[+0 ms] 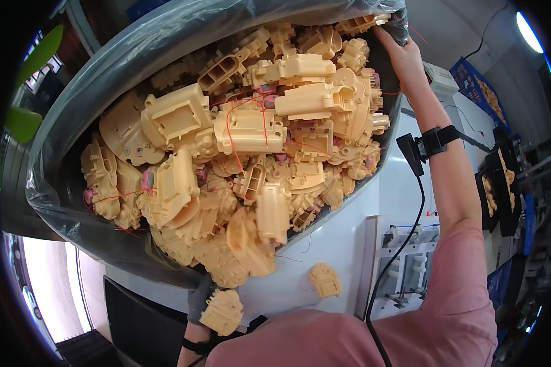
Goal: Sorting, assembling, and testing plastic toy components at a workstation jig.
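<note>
The step in hand looks to be steadying one big grey plastic bag (49, 165) tipped over the white table (349, 241), its mouth toward the person and its heap of cream housings (250, 131) leaning out at the near side. The right hand (405, 56) is at the far right edge of the bag, its grip seemingly closed on the rim; whether the fingertips also pinch the housing beside them, I cannot tell. The left hand (198, 301), apparently in a grey glove, is near left under the bag's lower lip; one separate housing (222, 312) covers part of it, so I cannot tell whether that grip is spread or pressed together. The next move, I judge, calls for firm support at both edges, since the heap looks loose and likely to slide. Counted: one bag, two hands, one separate housing at the left hand, and one loose housing (326, 281) lying flat on the table, near and right of the heap. Those in the heap number dozens, too overlapped for an exact figure; several trail thin red wires (228, 125). Far right stands one blue crate (461, 71) with cream pieces.
</note>
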A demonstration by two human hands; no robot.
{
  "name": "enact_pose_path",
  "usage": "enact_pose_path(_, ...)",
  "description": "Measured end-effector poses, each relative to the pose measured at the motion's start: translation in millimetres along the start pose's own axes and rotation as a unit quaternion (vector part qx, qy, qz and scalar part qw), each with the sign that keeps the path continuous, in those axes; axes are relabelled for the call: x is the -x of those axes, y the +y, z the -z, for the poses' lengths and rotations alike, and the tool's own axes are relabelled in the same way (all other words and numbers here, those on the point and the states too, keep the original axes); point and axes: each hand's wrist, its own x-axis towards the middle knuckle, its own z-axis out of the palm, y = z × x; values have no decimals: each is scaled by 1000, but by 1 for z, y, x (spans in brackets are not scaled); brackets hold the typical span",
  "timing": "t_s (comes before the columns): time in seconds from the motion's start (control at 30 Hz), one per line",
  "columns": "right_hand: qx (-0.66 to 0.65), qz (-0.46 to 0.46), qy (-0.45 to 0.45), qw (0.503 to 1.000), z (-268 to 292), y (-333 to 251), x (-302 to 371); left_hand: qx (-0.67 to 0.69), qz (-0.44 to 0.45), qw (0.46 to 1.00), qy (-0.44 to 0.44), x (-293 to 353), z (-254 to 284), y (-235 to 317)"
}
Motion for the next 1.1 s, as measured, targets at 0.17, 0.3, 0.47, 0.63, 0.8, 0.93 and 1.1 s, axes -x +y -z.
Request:
enact_pose_path(0.17, -5, 11, 6, 1000, 2, 5, -1, -574, -295, 760, -72, -6, 15, 5)
enact_pose_path(0.3, -38, -10, 19, 999, 4, 1, 6, -146, -137, 979, -43, -26, 21, -8)
enact_pose_path(0.47, -9, -4, 68, 998, 9, 0, 13, -390, -205, 892, -97, -58, 43, -7)
enact_pose_path(0.63, -16, 8, 82, 996, 23, 9, 10, 35, -55, 981, -185, -81, 34, -1)
enact_pose_path(0.8, -24, 20, 110, 993, 26, 11, 15, -105, -84, 989, -69, -95, 21, 3)
enact_pose_path(0.93, -4, 19, 156, 988, 26, 4, 20, -82, -56, 994, -42, -83, 6, 25)
enact_pose_path(1.1, -62, 29, 163, 984, 25, 3, 28, -780, -168, 603, -11, -78, -17, 44)
